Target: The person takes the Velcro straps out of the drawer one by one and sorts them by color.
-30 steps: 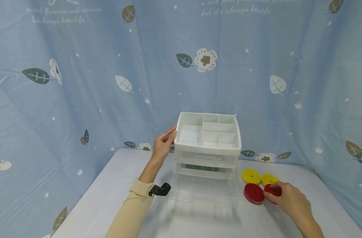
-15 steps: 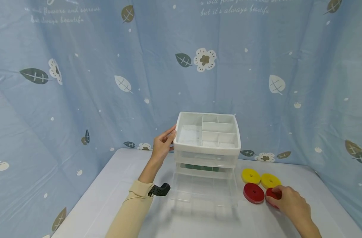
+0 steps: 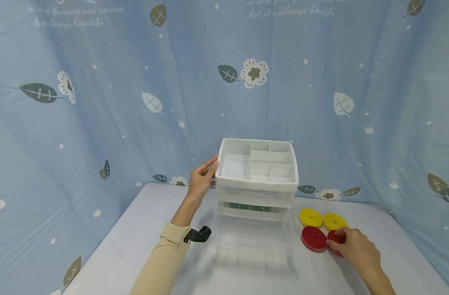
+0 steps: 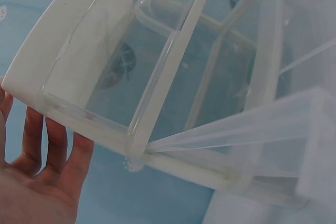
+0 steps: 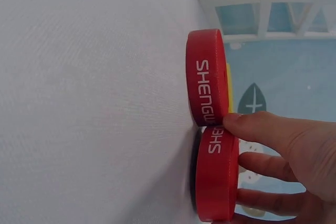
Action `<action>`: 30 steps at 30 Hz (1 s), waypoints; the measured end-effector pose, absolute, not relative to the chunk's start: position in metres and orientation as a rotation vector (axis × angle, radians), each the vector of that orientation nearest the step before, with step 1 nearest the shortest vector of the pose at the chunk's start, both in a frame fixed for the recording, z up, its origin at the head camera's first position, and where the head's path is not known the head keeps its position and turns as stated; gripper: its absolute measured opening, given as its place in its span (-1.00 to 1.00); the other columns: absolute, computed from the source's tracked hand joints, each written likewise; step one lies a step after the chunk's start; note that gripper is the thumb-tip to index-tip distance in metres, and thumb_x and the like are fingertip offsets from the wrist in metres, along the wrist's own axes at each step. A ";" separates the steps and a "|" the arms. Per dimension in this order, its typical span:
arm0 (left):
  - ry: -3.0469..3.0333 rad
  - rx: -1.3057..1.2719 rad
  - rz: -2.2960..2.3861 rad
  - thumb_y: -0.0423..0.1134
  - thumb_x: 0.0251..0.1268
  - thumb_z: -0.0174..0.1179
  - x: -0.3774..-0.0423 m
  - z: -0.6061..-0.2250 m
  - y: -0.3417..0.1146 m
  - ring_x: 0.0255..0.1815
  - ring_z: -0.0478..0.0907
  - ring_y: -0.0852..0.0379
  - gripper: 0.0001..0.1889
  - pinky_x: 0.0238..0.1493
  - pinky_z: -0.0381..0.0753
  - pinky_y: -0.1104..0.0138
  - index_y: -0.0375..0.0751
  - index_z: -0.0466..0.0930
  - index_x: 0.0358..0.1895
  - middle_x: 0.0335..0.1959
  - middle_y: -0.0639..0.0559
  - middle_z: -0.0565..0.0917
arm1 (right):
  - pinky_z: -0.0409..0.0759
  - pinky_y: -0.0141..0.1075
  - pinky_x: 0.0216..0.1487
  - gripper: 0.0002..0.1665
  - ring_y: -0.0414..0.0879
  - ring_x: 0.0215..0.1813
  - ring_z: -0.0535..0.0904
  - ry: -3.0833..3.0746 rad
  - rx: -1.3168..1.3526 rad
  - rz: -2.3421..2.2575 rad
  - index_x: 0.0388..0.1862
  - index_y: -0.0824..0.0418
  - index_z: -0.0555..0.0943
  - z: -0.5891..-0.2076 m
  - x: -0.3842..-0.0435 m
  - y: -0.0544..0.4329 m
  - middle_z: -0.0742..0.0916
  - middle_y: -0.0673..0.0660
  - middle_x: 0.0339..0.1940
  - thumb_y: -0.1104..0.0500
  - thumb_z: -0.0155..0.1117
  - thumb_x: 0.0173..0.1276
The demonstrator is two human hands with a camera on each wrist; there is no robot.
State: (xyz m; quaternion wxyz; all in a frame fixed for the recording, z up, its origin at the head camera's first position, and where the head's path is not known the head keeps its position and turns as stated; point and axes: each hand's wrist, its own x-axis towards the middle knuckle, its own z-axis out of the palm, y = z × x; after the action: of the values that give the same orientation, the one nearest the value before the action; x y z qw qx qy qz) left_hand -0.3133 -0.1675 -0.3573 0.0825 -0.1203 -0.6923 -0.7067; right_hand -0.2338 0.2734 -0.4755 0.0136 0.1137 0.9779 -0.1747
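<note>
Curtain (image 3: 194, 90) beyond; my loose left grip (image 3: 201, 177) touches the drawers (image 3: 256, 196), right grip (image 3: 358, 248) apparently pinching the rightmost red roll (image 5: 216, 184).

Right fingers (image 3: 345, 231) partly hide 1 red roll (image 3: 333, 236); the green patch (image 3: 248, 207) seems too veiled to identify.

The right hand (image 5: 310, 163) apparently grips a red, white-lettered roll (image 5: 216, 187).

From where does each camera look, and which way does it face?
Head: worn on the head, faces forward and down at the drawer unit; left hand, left sleeve and right hand show.
Left wrist: worn there, faces the unit's front; left hand shows.
Right wrist: worn there, faces two red rolls; right hand shows.
Head and right wrist both show the rolls.
</note>
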 end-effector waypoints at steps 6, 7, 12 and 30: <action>-2.072 -0.364 -2.106 -0.10 0.49 0.10 -0.314 -0.358 -0.168 -0.24 0.64 0.26 -0.60 0.04 0.71 0.04 0.14 0.48 0.34 -0.02 -0.34 0.60 | 0.66 0.07 -0.39 -0.21 0.13 -0.31 0.51 3.006 0.383 -0.567 0.00 0.38 0.61 -0.476 -0.233 0.271 0.65 0.41 -0.19 -0.20 0.56 0.02; -2.072 -0.363 -2.104 -0.10 0.49 0.10 -0.314 -0.358 -0.169 -0.24 0.64 0.26 -0.60 0.04 0.71 0.04 0.14 0.49 0.34 -0.02 -0.33 0.61 | 0.66 0.07 -0.39 -0.21 0.13 -0.30 0.51 2.997 0.391 -0.571 0.00 0.38 0.60 -0.476 -0.233 0.270 0.65 0.41 -0.18 -0.20 0.55 0.03; -2.073 -0.363 -2.101 -0.09 0.49 0.10 -0.314 -0.358 -0.169 -0.24 0.64 0.26 -0.59 0.05 0.70 0.02 0.14 0.48 0.34 -0.02 -0.33 0.61 | 0.65 0.02 -0.40 -0.16 0.13 -0.30 0.52 2.980 0.425 -0.591 0.02 0.40 0.59 -0.476 -0.233 0.272 0.65 0.40 -0.18 -0.25 0.53 0.03; -2.071 -0.367 -2.112 -0.09 0.49 0.10 -0.313 -0.358 -0.168 -0.26 0.63 0.25 -0.59 0.05 0.70 0.02 0.12 0.48 0.35 -0.01 -0.37 0.59 | 0.65 -0.05 -0.41 -0.20 0.10 -0.30 0.50 2.985 0.420 -0.585 0.00 0.39 0.61 -0.479 -0.232 0.273 0.65 0.40 -0.18 -0.25 0.49 0.09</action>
State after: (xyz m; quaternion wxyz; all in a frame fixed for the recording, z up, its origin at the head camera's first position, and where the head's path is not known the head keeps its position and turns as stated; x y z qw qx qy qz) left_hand -0.3130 -0.1684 -0.3581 0.0806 -0.1226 -0.6925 -0.7063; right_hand -0.2321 0.2729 -0.4787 0.0354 0.1365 0.9715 -0.1903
